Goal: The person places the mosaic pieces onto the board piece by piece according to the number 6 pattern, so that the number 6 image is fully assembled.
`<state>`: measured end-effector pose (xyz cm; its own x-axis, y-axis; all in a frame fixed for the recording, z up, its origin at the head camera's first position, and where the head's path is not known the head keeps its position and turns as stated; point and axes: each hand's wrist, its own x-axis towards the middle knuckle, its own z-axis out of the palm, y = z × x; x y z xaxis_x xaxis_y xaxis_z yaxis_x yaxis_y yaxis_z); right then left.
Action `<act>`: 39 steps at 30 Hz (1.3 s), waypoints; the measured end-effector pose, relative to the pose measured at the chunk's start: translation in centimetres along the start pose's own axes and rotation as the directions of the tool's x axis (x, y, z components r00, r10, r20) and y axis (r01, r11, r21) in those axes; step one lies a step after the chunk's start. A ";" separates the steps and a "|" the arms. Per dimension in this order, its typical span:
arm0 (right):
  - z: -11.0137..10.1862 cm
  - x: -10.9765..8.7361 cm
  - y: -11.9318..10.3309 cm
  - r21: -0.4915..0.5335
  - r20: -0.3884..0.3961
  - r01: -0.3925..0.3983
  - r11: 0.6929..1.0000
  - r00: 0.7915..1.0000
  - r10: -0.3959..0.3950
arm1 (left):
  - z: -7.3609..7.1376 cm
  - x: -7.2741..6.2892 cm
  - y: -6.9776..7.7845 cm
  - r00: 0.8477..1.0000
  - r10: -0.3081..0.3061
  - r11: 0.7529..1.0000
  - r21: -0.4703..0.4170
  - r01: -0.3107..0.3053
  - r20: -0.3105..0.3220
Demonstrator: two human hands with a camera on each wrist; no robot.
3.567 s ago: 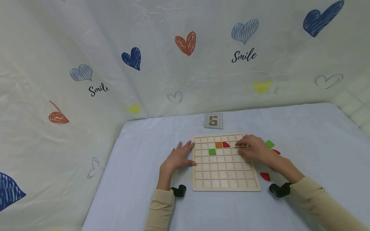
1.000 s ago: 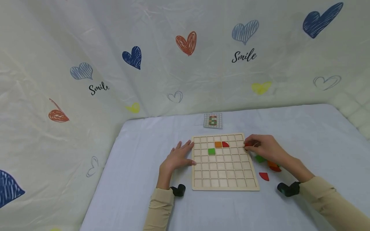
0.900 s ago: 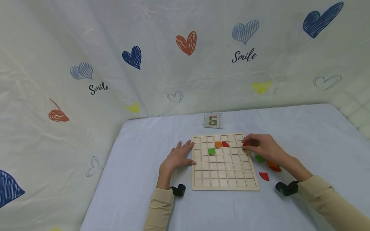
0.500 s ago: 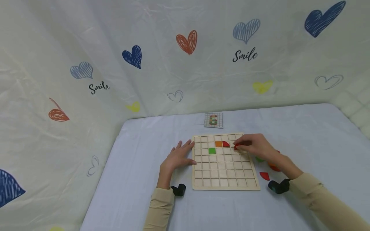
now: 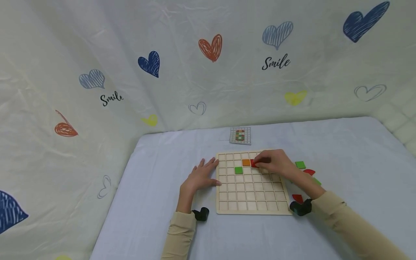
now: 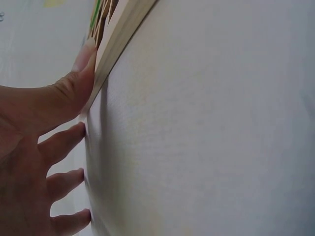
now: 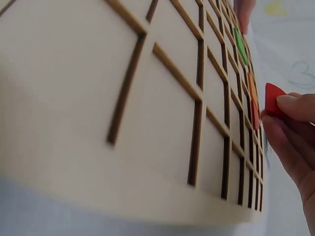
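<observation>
A square wooden grid board (image 5: 244, 187) lies on the white-covered table. My left hand (image 5: 199, 177) rests at its left edge with fingers spread; in the left wrist view the thumb (image 6: 84, 61) touches the rim. My right hand (image 5: 275, 161) pinches a red quarter-circle piece (image 7: 272, 98) between thumb and fingers, over the board's upper part. Close beside that piece, another red quarter-circle (image 7: 254, 114) sits in the grid, mostly hidden by my fingers in the head view. Left of it are an orange square tile (image 5: 246, 162) and, one row nearer, a green square tile (image 5: 238, 170).
Right of the board lie loose pieces: a green square (image 5: 300, 165), a red piece (image 5: 309, 172), a second green piece (image 5: 317, 181) partly behind my forearm, and a red quarter-circle (image 5: 297, 198). A small gridded pattern card (image 5: 240, 135) lies behind the board.
My right hand picked up a red quarter-circle at the right and carried it left over the board to the seated red one. Loose pieces at the right shifted. My left hand stayed put.
</observation>
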<state>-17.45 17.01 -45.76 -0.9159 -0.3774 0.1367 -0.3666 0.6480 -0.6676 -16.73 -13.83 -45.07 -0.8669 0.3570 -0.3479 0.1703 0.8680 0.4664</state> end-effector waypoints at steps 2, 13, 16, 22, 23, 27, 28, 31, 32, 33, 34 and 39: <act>0.3 0.4 -0.2 0.005 -0.003 0.016 1.000 1.000 -0.016 | 0.0 0.0 0.0 1.000 0.001 1.000 0.001 -0.001 -0.001; 1.9 2.3 -1.0 -0.010 -0.008 0.111 0.994 0.994 -0.111 | -0.1 -0.1 -0.1 1.000 0.000 1.000 0.010 0.000 0.009; 2.3 2.8 -1.1 -0.009 -0.017 0.154 0.988 0.988 -0.154 | -0.1 0.0 -0.1 1.000 -0.001 1.000 0.007 0.001 0.009; 3.0 3.7 -1.5 -0.011 -0.002 0.218 0.976 0.976 -0.218 | 0.0 0.1 -0.2 1.000 0.000 1.000 0.007 0.000 0.008; 3.1 3.8 -1.6 -0.011 -0.001 0.225 0.974 0.974 -0.225 | 0.0 0.1 -0.2 1.000 0.000 1.000 0.007 0.000 0.008; 3.4 4.1 -1.9 -0.014 0.031 0.202 0.979 0.979 -0.202 | 0.1 0.1 -0.2 1.000 -0.005 1.000 0.001 0.005 0.006; 3.4 4.2 -1.9 -0.014 0.038 0.193 0.981 0.981 -0.192 | 0.1 0.1 -0.2 1.000 -0.007 1.000 0.002 0.007 0.007; 3.5 4.3 -2.0 -0.024 0.052 0.168 0.985 0.985 -0.167 | 0.0 0.1 -0.1 1.000 -0.005 1.000 -0.001 0.005 0.006; 3.5 4.3 -1.9 -0.023 0.052 0.166 0.986 0.985 -0.165 | 0.0 0.0 -0.1 1.000 -0.004 1.000 -0.002 0.004 0.006; 3.6 4.4 -1.9 -0.023 0.050 0.166 0.986 0.985 -0.165 | -0.1 0.0 -0.1 1.000 -0.002 1.000 -0.002 0.002 0.005; 3.6 4.4 -1.9 -0.023 0.050 0.167 0.986 0.985 -0.166 | -0.1 0.0 0.0 1.000 0.000 1.000 -0.004 0.000 0.003; 3.8 4.5 -1.9 -0.020 0.063 0.159 0.987 0.986 -0.157 | -0.2 -0.1 0.0 1.000 0.000 1.000 -0.014 0.000 0.001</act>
<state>-20.24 11.57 -46.66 -0.8347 -0.5156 0.1933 -0.5104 0.5928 -0.6230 -16.72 -13.98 -44.83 -0.8665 0.3571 -0.3489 0.1634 0.8632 0.4777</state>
